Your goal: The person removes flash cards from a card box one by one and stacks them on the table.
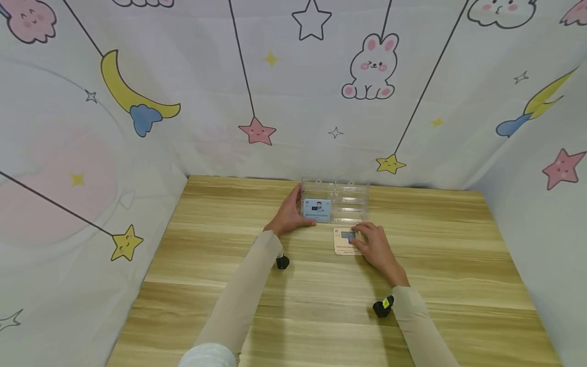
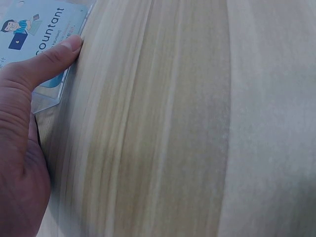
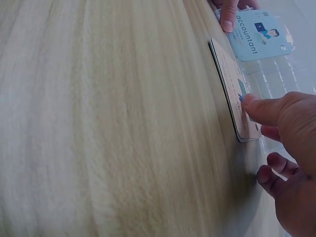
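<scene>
A clear plastic card rack (image 1: 350, 209) with stepped slots lies at the back of the table. On its left half rests a light blue card (image 1: 317, 210) printed "accountant". My left hand (image 1: 290, 213) grips the rack's left side, its thumb along the front edge by the blue card, as the left wrist view also shows. In front of the rack, my right hand (image 1: 377, 248) pinches a peach-bordered card (image 1: 341, 244) at its right side, thumb on the printed face. In the right wrist view this card (image 3: 229, 84) shows layered edges, like a thin stack. Whether it touches the table I cannot tell.
The wood-grain table (image 1: 220, 255) ends at a white printed cloth (image 1: 298, 92) behind the rack, with cloth on both sides too. Small black devices (image 1: 283, 262) sit at both wrists.
</scene>
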The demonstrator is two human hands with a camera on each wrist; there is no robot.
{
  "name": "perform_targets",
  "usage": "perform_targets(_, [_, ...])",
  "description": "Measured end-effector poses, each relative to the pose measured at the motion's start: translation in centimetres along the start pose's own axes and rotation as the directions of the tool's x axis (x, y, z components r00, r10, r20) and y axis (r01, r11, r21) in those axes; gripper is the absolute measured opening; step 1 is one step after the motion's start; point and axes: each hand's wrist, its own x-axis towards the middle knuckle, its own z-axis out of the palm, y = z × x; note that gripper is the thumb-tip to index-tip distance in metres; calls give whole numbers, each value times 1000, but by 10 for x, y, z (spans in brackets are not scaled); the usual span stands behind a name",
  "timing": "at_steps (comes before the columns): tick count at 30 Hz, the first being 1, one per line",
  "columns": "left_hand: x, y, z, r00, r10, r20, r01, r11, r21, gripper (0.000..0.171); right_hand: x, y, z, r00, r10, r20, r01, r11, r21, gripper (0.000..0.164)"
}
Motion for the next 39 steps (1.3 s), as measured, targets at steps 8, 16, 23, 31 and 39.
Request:
perform_targets(8, [0, -2, 0, 1000, 9, 3, -9, 1000, 12, 132, 7, -10, -2, 1000, 8, 5, -9, 995, 96, 33])
perform_targets(16, [2, -7, 0, 999, 51, -12, -51, 999, -5, 133, 33, -32, 0, 1000, 20, 14, -23, 977, 212, 38])
perform_targets(23, [2, -7, 1, 997, 73, -12, -73, 997, -4, 131, 51, -47, 8, 998, 43, 36, -51, 966, 254, 41])
perform_targets(31, [3, -12, 2, 995, 100, -17, -100, 995, -10, 132, 62, -51, 16, 996, 74, 43, -82, 971, 224, 42])
perform_targets(39, [3, -12, 2, 996, 88, -16, -88, 996, 3, 131, 63, -51, 17, 995, 83, 46, -92, 971, 220, 41])
